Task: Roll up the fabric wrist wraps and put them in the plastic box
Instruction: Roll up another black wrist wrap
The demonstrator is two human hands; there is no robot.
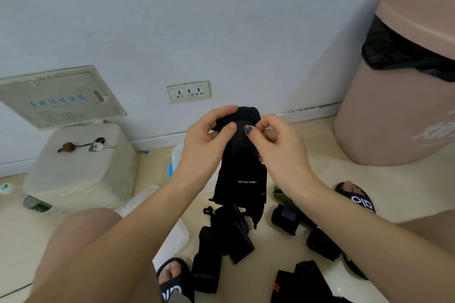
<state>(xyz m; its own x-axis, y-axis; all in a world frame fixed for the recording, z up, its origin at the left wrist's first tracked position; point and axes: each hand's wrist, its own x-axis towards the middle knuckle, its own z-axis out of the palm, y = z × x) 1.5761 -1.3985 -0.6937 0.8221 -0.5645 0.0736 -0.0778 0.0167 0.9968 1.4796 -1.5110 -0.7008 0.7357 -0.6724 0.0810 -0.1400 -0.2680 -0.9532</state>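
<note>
Both thumbs pinch wrist wrap point(240, 165) top, left hand point(205, 149), right hand point(278, 147); roll tight, edges aligned.

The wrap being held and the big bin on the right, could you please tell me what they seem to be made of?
The wrap looks like soft black matte fabric: it hangs limp and folds at the top. The bin seems smooth pinkish plastic with a faint sheen; a glossy black bag lines it.

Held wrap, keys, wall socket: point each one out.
Held wrap point(240, 174): head view, on the hanging black fabric just above its white logo.
Keys point(98, 145): head view, on the bunch lying on the white box.
Wall socket point(188, 92): head view, on the faceplate's middle outlet.
</note>
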